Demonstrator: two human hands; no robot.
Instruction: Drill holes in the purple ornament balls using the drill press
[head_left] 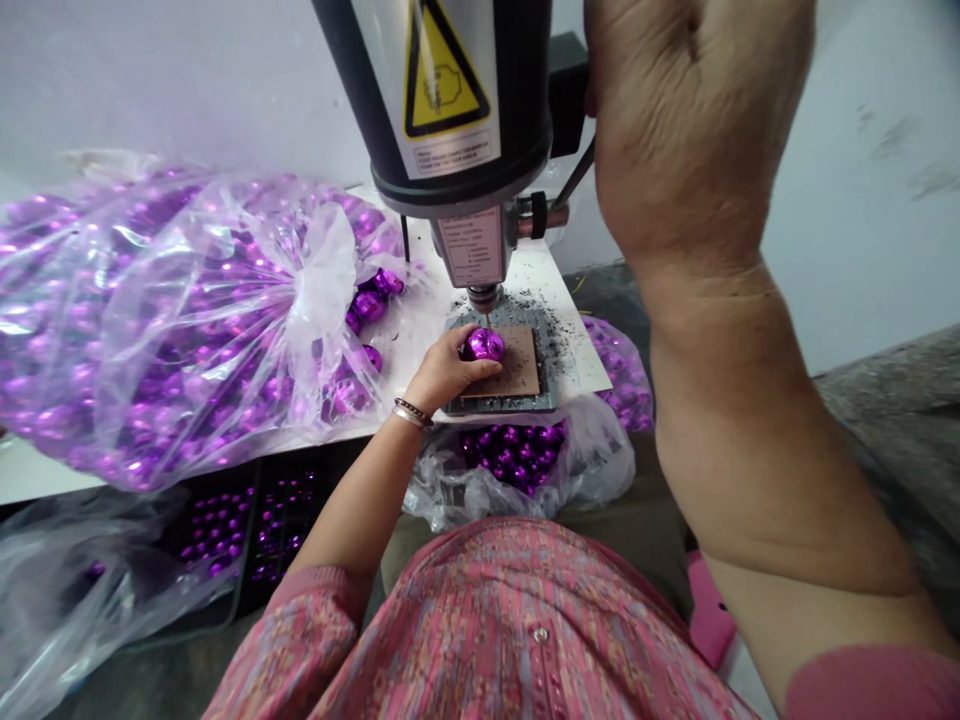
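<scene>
My left hand is closed round a shiny purple bauble, thumb in front and fingers behind. It holds the bauble on a brown board on the grey base plate of a bench drill press. A thin drill bit points down at the top of the bauble and seems to touch it. High on the right, close to the camera, my right hand is raised at the drill press lever, whose rod runs in behind it. Its fingers are mostly hidden or cut off by the frame.
A big clear bag full of purple baubles fills the table's left side; several loose baubles lie at its mouth. Dark shavings surround the base plate. An open plastic bag of baubles hangs below the table edge. Black crates with baubles stand lower left.
</scene>
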